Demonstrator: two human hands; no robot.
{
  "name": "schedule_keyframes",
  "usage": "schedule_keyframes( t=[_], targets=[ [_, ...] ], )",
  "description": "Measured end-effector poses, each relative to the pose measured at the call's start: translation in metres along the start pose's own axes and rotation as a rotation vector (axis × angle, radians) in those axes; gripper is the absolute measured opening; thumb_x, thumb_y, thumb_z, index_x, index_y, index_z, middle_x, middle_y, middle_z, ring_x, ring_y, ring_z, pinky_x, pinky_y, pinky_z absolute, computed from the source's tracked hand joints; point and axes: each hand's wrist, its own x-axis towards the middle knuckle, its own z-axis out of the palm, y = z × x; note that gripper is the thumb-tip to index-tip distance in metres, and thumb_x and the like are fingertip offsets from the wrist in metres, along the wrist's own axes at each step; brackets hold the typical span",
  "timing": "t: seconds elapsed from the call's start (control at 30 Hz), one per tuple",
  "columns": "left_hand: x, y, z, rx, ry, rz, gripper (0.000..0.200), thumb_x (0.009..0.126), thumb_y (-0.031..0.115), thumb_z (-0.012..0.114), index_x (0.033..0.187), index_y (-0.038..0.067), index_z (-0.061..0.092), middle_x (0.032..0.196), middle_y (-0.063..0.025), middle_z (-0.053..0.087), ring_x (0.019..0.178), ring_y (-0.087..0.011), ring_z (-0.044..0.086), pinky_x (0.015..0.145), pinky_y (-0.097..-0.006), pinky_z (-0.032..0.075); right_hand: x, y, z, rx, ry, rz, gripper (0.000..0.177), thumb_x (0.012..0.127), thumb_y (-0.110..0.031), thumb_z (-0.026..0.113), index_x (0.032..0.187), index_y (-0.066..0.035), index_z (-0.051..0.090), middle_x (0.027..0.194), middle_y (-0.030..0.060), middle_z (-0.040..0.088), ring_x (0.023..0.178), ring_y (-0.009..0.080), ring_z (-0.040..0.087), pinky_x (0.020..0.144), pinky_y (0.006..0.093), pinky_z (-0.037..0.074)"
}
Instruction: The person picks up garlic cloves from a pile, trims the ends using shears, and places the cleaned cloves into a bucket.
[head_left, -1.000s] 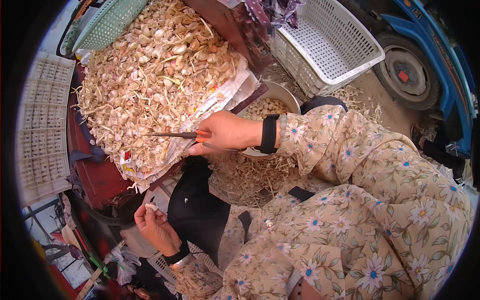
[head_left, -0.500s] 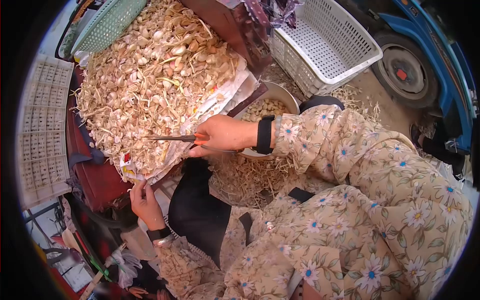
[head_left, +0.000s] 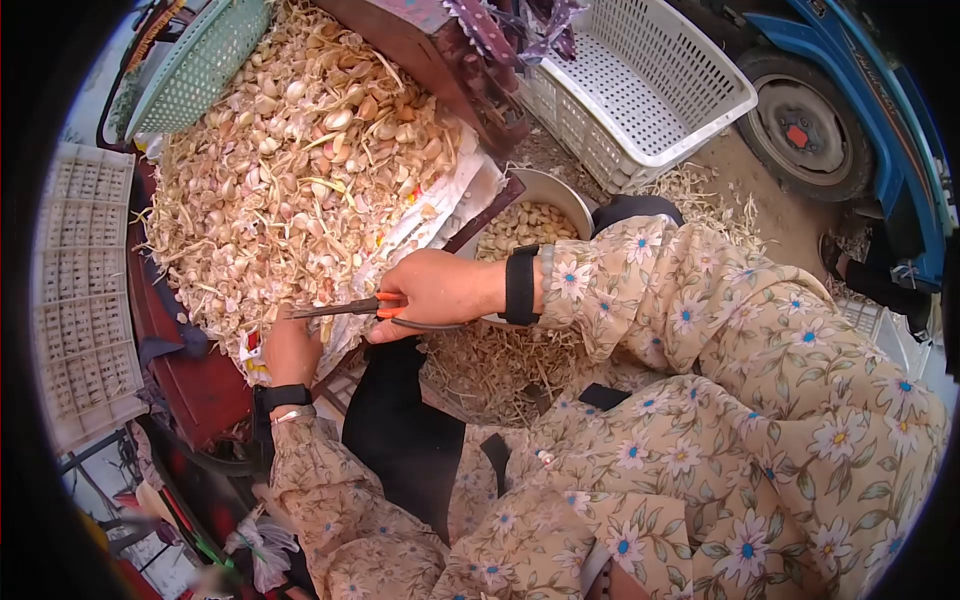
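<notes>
My right hand [head_left: 435, 290] is closed round the handles of a pair of scissors [head_left: 340, 308], orange at the grips. The blades look closed and point left over the near edge of a large heap of garlic [head_left: 310, 150]. My left hand [head_left: 290, 348] is at the heap's lower edge, just below the blade tips. Its fingertips are hidden among the garlic and skins, so what they hold, if anything, does not show. White sheeting [head_left: 440, 205] lies under the heap's right edge.
A bowl [head_left: 565, 190] with garlic cloves stands right of the heap, above trimmed stalks [head_left: 510, 370]. A white crate [head_left: 650, 160] and a blue vehicle's wheel [head_left: 808, 125] are at upper right. Another white crate [head_left: 85, 290] stands left; a green basket [head_left: 200, 65] is at upper left.
My left hand has moved up from below the sheeting into the heap's near edge. The scissors have dropped slightly towards it in my right hand.
</notes>
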Motion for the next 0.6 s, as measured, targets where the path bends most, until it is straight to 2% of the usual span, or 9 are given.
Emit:
schedule_keyframes(
  t=[0.1, 0.2, 0.3, 0.33, 0.37, 0.43, 0.47, 0.57, 0.6],
  targets=[
    [0.006, -0.003, 0.003, 0.078, -0.024, 0.017, 0.026, 0.069, 0.011, 0.063, 0.095, 0.01, 0.063, 0.095, -0.0113, 0.056, 0.079, -0.0342, 0.058, 0.065, -0.0427, 0.046, 0.002, 0.003, 0.002, -0.008, 0.024, -0.017, 0.055, 0.073, -0.054, 0.063, 0.073, 0.001, 0.059, 0.065, 0.0156, 0.058, 0.064, 0.0294, 0.058, 0.059, 0.036, 0.044],
    [0.004, -0.001, 0.003, 0.029, 0.04, -0.002, 0.026, 0.07, 0.01, 0.063, 0.096, 0.008, 0.062, 0.093, -0.0113, 0.058, 0.076, -0.0324, 0.06, 0.064, -0.0412, 0.046, 0.003, 0.005, 0.005, 0.021, 0.023, -0.018, 0.054, 0.072, -0.053, 0.064, 0.072, 0.0, 0.059, 0.064, 0.0154, 0.058, 0.064, 0.0298, 0.058, 0.059, 0.0361, 0.044],
    [0.006, -0.028, 0.034, -0.366, 0.191, -0.077, 0.028, 0.07, 0.008, 0.063, 0.098, 0.006, 0.061, 0.088, -0.0125, 0.06, 0.072, -0.03, 0.059, 0.063, -0.0391, 0.046, 0.0, 0.003, 0.003, 0.035, 0.02, -0.035, 0.053, 0.072, -0.053, 0.064, 0.073, 0.0, 0.059, 0.065, 0.0153, 0.058, 0.063, 0.0303, 0.058, 0.059, 0.0363, 0.044],
    [0.008, -0.033, 0.042, -0.465, 0.382, 0.032, 0.03, 0.073, 0.006, 0.062, 0.103, 0.004, 0.061, 0.08, -0.0095, 0.061, 0.066, -0.0214, 0.058, 0.06, -0.0327, 0.046, 0.0, 0.003, 0.002, 0.022, 0.025, -0.035, 0.053, 0.072, -0.053, 0.065, 0.073, 0.0, 0.059, 0.065, 0.0152, 0.058, 0.064, 0.0304, 0.058, 0.059, 0.0362, 0.044],
    [0.007, -0.038, 0.047, -0.664, 0.352, -0.09, 0.03, 0.075, 0.005, 0.061, 0.104, 0.004, 0.061, 0.079, -0.0077, 0.06, 0.065, -0.0184, 0.057, 0.059, -0.0305, 0.045, 0.0, 0.003, 0.002, 0.012, 0.03, -0.035, 0.053, 0.072, -0.053, 0.065, 0.074, 0.0, 0.059, 0.065, 0.015, 0.058, 0.064, 0.0305, 0.058, 0.059, 0.0362, 0.044],
    [-0.003, -0.017, 0.021, -1.053, 0.279, -0.338, 0.029, 0.078, 0.004, 0.059, 0.107, 0.003, 0.06, 0.077, -0.0041, 0.059, 0.062, -0.0124, 0.054, 0.055, -0.0262, 0.044, 0.0, 0.002, 0.001, -0.012, 0.049, -0.032, 0.051, 0.072, -0.051, 0.066, 0.074, 0.0, 0.06, 0.066, 0.0148, 0.059, 0.065, 0.0309, 0.058, 0.06, 0.0365, 0.045],
    [-0.008, -0.013, 0.018, -1.18, 0.296, -0.353, 0.03, 0.083, 0.004, 0.056, 0.114, 0.002, 0.057, 0.076, -0.0003, 0.056, 0.059, -0.0059, 0.049, 0.051, -0.0198, 0.04, -0.001, 0.0, 0.0, -0.028, 0.062, -0.026, 0.05, 0.071, -0.05, 0.066, 0.074, 0.0, 0.06, 0.066, 0.0148, 0.059, 0.065, 0.0312, 0.059, 0.06, 0.0369, 0.045],
    [-0.023, 0.015, -0.003, -1.523, 0.332, -0.381, 0.033, 0.084, 0.003, 0.054, 0.117, 0.002, 0.054, 0.075, -0.0006, 0.056, 0.057, -0.0054, 0.048, 0.05, -0.0181, 0.038, -0.008, -0.008, 0.0, -0.132, 0.152, -0.021, 0.046, 0.07, -0.046, 0.068, 0.076, -0.001, 0.06, 0.068, 0.014, 0.06, 0.068, 0.0316, 0.06, 0.061, 0.0382, 0.045],
    [-0.029, 0.025, -0.012, -1.554, 0.314, -0.362, 0.036, 0.084, -0.004, 0.049, 0.119, 0.0, 0.05, 0.078, -0.0011, 0.057, 0.057, -0.006, 0.05, 0.048, -0.0158, 0.04, -0.01, -0.01, 0.001, -0.175, 0.188, -0.02, 0.044, 0.07, -0.044, 0.068, 0.076, -0.001, 0.06, 0.069, 0.0137, 0.06, 0.069, 0.0317, 0.06, 0.061, 0.0386, 0.046]
  ],
)
